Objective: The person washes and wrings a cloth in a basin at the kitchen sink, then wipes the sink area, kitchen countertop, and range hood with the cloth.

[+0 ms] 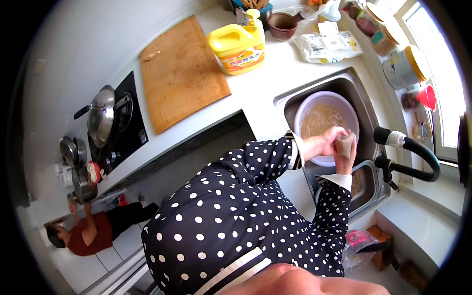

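Note:
My right hand [345,160] is wrapped around a pale, greyish-beige lump [345,144], whose kind I cannot make out. Pressed up against it from the left is my left hand [323,143], its fingers curled at the lump's upper end. Both hands are over the near rim of a lilac plastic basin [301,118]. Cloudy brown water [319,118] fills much of the basin, which sits in the larger bowl of a steel sink [284,101].
A black faucet [418,174] curves in at the right. Behind stand a wooden cutting board [182,73], a yellow detergent jug [238,49] and a wipes pack [329,46]. A covered pan [102,115] rests on the stove. Another person [91,231] is at the far left.

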### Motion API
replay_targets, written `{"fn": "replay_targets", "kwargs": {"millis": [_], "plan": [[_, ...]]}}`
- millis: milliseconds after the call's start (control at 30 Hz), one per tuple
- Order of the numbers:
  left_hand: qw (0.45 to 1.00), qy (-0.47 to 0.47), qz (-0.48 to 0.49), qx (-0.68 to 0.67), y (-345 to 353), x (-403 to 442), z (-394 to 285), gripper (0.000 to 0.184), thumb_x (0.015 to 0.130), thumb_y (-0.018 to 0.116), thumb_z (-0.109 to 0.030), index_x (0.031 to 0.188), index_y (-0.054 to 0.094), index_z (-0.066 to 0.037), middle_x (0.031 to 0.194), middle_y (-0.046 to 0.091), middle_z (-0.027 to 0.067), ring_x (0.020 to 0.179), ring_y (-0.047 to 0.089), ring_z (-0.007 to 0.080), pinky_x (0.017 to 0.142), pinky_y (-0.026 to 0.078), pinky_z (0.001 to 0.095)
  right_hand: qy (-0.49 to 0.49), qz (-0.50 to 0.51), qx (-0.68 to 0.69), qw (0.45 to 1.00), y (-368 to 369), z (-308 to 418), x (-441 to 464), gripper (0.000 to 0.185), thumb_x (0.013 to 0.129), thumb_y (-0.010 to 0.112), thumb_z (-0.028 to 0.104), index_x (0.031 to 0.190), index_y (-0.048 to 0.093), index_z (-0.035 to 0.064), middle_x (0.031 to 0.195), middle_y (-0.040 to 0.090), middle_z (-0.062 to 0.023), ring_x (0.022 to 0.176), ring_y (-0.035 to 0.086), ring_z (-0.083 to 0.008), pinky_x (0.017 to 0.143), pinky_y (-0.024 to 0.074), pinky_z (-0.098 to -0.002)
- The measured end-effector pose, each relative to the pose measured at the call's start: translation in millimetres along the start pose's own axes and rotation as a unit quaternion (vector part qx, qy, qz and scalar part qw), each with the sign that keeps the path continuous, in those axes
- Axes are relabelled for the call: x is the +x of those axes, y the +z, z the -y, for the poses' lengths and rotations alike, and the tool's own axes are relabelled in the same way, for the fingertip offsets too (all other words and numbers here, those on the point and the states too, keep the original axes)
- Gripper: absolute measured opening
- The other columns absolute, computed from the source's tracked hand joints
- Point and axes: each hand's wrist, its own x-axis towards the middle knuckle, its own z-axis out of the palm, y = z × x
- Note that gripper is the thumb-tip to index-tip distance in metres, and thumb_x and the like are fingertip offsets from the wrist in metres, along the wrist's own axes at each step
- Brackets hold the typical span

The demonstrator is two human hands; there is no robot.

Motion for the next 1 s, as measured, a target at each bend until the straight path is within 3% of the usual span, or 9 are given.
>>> {"fn": "replay_targets", "kwargs": {"millis": [133, 333, 400, 500, 600, 633, 733, 767, 1000], "plan": [[0.924, 0.106, -0.073, 0.36, 14.9, -16.3, 1.4, 0.044, 0.078, 0.063, -0.023, 0.112, 0.044, -0.003, 0.107, 0.054, 0.0122, 0.097, 0.055, 0.0253, 0.084, 0.046, 0.038, 0.003, 0.064, -0.013, 0.998, -3.7, -2.1, 7.6, 0.042, 0.093, 0.041, 0.033, 0.122, 0.048, 0.0023, 0.114, 0.056, -0.0135, 0.11, 0.052, -0.0239, 0.095, 0.0414, -0.0374], [0.22, 0.324, -0.076, 0.917, -26.0, -1.6, 5.3, 0.05, 0.075, 0.058, -0.013, 0.119, 0.038, 0.002, 0.113, 0.047, 0.0241, 0.087, 0.058, 0.0346, 0.07, 0.051, 0.0395, 0.004, -0.02, -0.18, 0.983, -1.0, 1.5, 22.0, 0.006, 0.089, 0.052, 0.007, 0.094, 0.054, 0.0035, 0.091, 0.061, -0.0073, 0.085, 0.06, -0.017, 0.075, 0.0502, -0.0289], [0.15, 0.334, -0.137, 0.92, -6.6, -16.9, 8.5, 0.042, 0.079, 0.053, -0.013, 0.117, 0.04, -0.002, 0.101, 0.049, 0.016, 0.074, 0.058, 0.0293, 0.058, 0.053, 0.0363, 0.004, -0.045, -0.172, 0.984, 6.9, -2.3, 21.5, 0.009, 0.082, 0.05, -0.002, 0.085, 0.057, 0.0027, 0.085, 0.059, -0.0043, 0.078, 0.058, -0.0158, 0.068, 0.0481, -0.029], [0.286, 0.342, -0.096, 0.89, -12.5, -13.9, 0.6, 0.029, 0.078, 0.053, -0.01, 0.106, 0.049, -0.005, 0.098, 0.052, 0.0175, 0.083, 0.057, 0.0327, 0.07, 0.051, 0.04, -0.046, 0.003, -0.191, 0.981, 12.1, 2.5, 20.6, 0.021, 0.079, 0.05, -0.001, 0.099, 0.055, 0.0018, 0.088, 0.058, -0.0072, 0.076, 0.057, -0.0182, 0.07, 0.0473, -0.0292], [0.531, 0.255, -0.028, 0.808, -41.2, 15.6, -26.7, 0.042, 0.07, 0.062, -0.015, 0.104, 0.049, 0.006, 0.101, 0.056, 0.0249, 0.087, 0.06, 0.0369, 0.074, 0.049, 0.0405, -0.061, 0.009, -0.257, 0.964, 46.6, 12.4, -16.1, 0.064, 0.074, 0.046, -0.009, 0.133, 0.027, 0.0078, 0.115, 0.049, -0.0124, 0.098, 0.054, -0.0216, 0.086, 0.0432, -0.0308], [0.666, 0.089, -0.107, 0.732, -8.0, -10.7, -36.9, 0.044, 0.07, 0.063, -0.017, 0.104, 0.05, 0.007, 0.097, 0.058, 0.0219, 0.085, 0.061, 0.0316, 0.069, 0.05, 0.0378, -0.106, 0.08, -0.329, 0.935, 39.5, 11.3, -17.5, 0.077, 0.072, 0.045, -0.012, 0.14, 0.015, 0.0107, 0.124, 0.043, -0.0136, 0.106, 0.051, -0.0228, 0.092, 0.0409, -0.0318], [0.922, -0.051, -0.069, 0.378, -7.8, -17.0, -48.7, 0.032, 0.077, 0.062, -0.021, 0.102, 0.053, -0.003, 0.083, 0.058, 0.0083, 0.073, 0.06, 0.0185, 0.063, 0.05, 0.0281, -0.328, 0.11, -0.646, 0.681, 46.2, 12.5, -32.9, 0.081, 0.066, 0.056, -0.011, 0.138, 0.028, 0.014, 0.142, 0.023, -0.017, 0.127, 0.032, -0.0317, 0.102, 0.0322, -0.0375], [0.949, -0.131, -0.015, 0.287, -6.0, -18.1, -56.5, 0.028, 0.079, 0.061, -0.021, 0.101, 0.054, -0.004, 0.082, 0.059, 0.0079, 0.072, 0.06, 0.0182, 0.065, 0.051, 0.0275, -0.371, 0.088, -0.72, 0.58, 50.8, 12.7, -37.7, 0.08, 0.065, 0.06, -0.01, 0.136, 0.032, 0.0151, 0.143, 0.021, -0.0175, 0.128, 0.03, -0.0338, 0.103, 0.032, -0.0382], [0.852, -0.089, -0.049, 0.514, 15.8, -27.7, -44.8, 0.028, 0.072, 0.065, -0.015, 0.094, 0.056, -0.002, 0.087, 0.061, 0.0128, 0.074, 0.06, 0.0165, 0.066, 0.05, 0.0271, -0.412, 0.104, -0.773, 0.471, 50.8, 30.8, -27.4, 0.045, 0.069, 0.057, -0.002, 0.111, 0.052, 0.014, 0.098, 0.054, -0.0085, 0.093, 0.055, -0.0291, 0.075, 0.0479, -0.0367]]}}
